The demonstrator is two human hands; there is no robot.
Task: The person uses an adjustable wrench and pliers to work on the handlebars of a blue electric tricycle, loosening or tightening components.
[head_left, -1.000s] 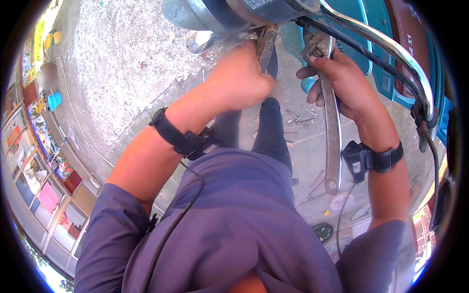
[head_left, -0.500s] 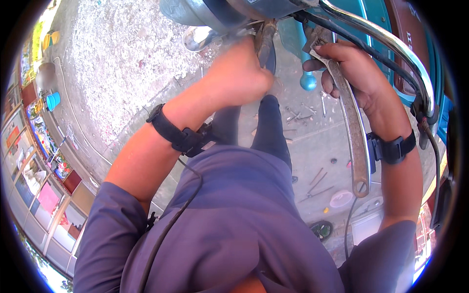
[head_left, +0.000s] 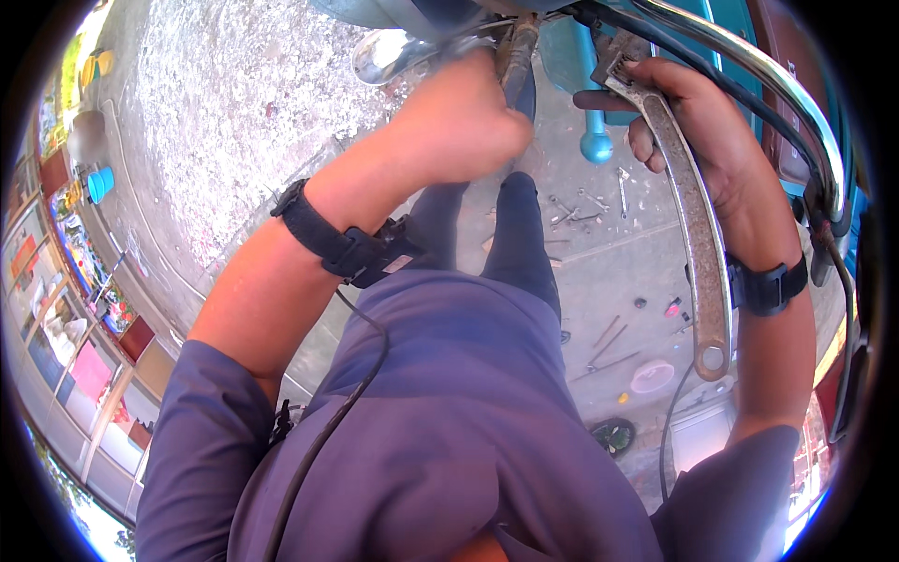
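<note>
My right hand [head_left: 712, 131] grips a large, worn adjustable wrench [head_left: 682, 178] near its jaw, and the handle with its hanging hole points back toward me. The jaw is beside a dark metal part at the top. My left hand [head_left: 468, 122] is closed like a fist next to a rusty, brownish metal bar [head_left: 518, 61]; its fingers are turned away and a little blurred, so what they hold is hidden. Just left of the wrench jaw hangs a turquoise lever with a ball end [head_left: 596, 147]. A grey rounded housing [head_left: 375, 11] fills the top edge.
A bent chrome bar [head_left: 796, 108] and a black cable [head_left: 693, 66] cross the upper right. Below, several small wrenches [head_left: 573, 214] and thin rods [head_left: 609, 347] lie on the concrete floor. A shiny rounded metal piece [head_left: 379, 58] sits beyond my left hand.
The wrench and my right hand have shifted slightly right. In the picture, the housing has slid up and the turquoise lever a little right. My left hand stays closed by the bar.
</note>
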